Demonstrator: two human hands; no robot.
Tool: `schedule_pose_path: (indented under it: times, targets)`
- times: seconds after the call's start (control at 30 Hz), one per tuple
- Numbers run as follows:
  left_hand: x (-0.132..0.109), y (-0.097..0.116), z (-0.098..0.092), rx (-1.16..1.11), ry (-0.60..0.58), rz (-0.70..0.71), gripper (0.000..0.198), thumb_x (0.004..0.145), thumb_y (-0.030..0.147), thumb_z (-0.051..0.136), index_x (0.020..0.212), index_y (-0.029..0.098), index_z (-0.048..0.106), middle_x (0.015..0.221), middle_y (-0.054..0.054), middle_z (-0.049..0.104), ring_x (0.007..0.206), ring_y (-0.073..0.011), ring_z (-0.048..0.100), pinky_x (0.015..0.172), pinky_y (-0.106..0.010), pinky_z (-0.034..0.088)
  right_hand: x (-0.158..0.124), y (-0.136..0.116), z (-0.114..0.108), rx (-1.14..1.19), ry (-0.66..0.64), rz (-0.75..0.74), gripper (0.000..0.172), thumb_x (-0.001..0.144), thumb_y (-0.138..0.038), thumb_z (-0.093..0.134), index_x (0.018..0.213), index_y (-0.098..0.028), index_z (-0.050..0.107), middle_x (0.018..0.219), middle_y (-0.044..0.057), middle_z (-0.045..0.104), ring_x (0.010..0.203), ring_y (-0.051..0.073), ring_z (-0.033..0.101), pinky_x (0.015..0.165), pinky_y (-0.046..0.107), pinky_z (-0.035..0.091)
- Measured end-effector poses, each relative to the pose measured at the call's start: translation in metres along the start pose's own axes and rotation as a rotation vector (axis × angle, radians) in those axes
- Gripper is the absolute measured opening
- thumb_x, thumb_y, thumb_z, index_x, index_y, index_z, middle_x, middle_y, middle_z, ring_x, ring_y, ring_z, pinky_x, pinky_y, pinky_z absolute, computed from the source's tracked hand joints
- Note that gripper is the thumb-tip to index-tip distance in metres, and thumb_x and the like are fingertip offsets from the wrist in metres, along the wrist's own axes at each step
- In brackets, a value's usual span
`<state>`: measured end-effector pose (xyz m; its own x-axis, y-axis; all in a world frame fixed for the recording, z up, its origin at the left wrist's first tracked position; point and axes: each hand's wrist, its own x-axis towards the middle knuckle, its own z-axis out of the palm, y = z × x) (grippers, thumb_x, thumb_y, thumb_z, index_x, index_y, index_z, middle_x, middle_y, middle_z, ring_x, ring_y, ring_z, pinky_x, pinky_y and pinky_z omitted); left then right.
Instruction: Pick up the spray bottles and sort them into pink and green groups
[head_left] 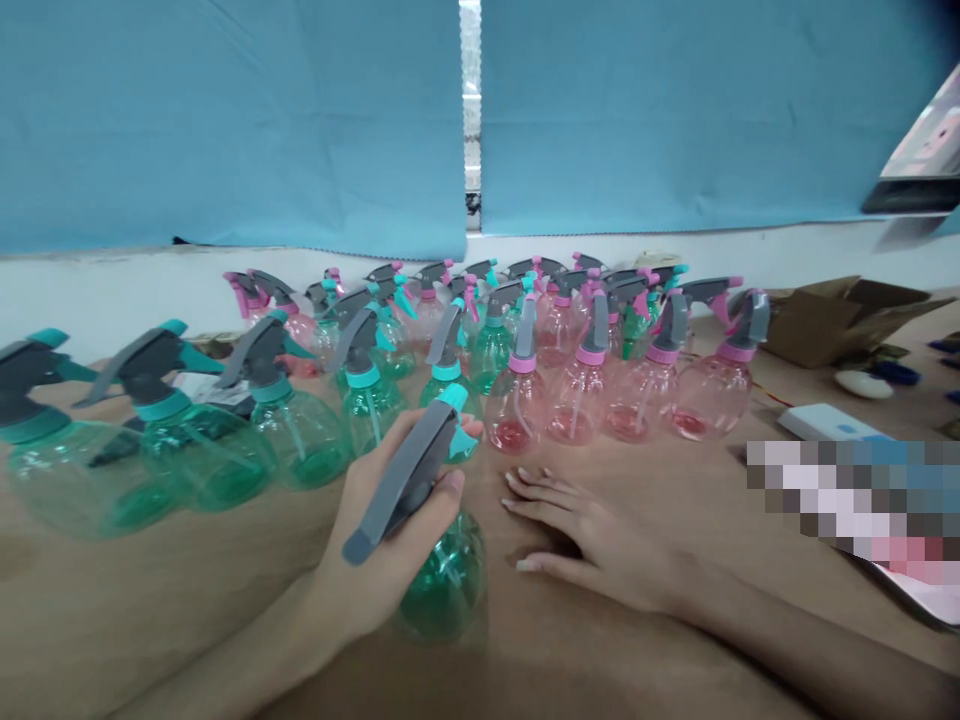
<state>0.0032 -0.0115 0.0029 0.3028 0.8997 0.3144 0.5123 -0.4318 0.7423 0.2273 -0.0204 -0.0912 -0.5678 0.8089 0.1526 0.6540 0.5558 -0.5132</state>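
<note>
My left hand (382,540) is wrapped around the green spray bottle (442,580) at its neck, under the sprayer head (409,470); keep it upright. My right hand (592,535) lies flat and empty just beside it.

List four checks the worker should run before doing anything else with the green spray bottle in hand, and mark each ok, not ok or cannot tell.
1. Left hand grips the green spray bottle at the neck: ok.
2. Right hand lies flat on the table, holding nothing: ok.
3. Grey trigger head seated tight on the bottle: cannot tell.
4. Bare table between the hands and the pink bottles: ok.
</note>
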Motion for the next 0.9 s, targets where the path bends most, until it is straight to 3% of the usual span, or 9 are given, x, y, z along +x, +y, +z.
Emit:
schedule_pose_path:
  times: [0.53, 0.9]
  targets:
    - [-0.0017, 0.0006, -0.0022, 0.008, 0.024, 0.000, 0.029, 0.077, 0.029, 0.053, 0.105, 0.031, 0.056, 0.060, 0.005, 0.055, 0.052, -0.0160, 0.055, 0.048, -0.026, 0.044, 0.0003, -0.0030, -0.0022, -0.022, -0.028, 0.018, 0.062, 0.088, -0.058, 0.045, 0.140, -0.024, 0.038, 0.148, 0.004, 0.034, 0.138, 0.022, 0.027, 0.113, 0.045, 0.023]
    - [0.0005, 0.0006, -0.0063, -0.074, -0.035, 0.091, 0.006, 0.077, 0.027, 0.050, 0.078, 0.024, 0.055, 0.054, 0.003, 0.044, 0.075, -0.0208, 0.060, 0.054, -0.027, 0.044, 0.0000, 0.0009, 0.0008, -0.033, -0.030, 0.009, 0.061, 0.089, -0.057, 0.045, 0.140, -0.024, 0.038, 0.149, 0.003, 0.032, 0.138, 0.022, 0.026, 0.114, 0.045, 0.022]
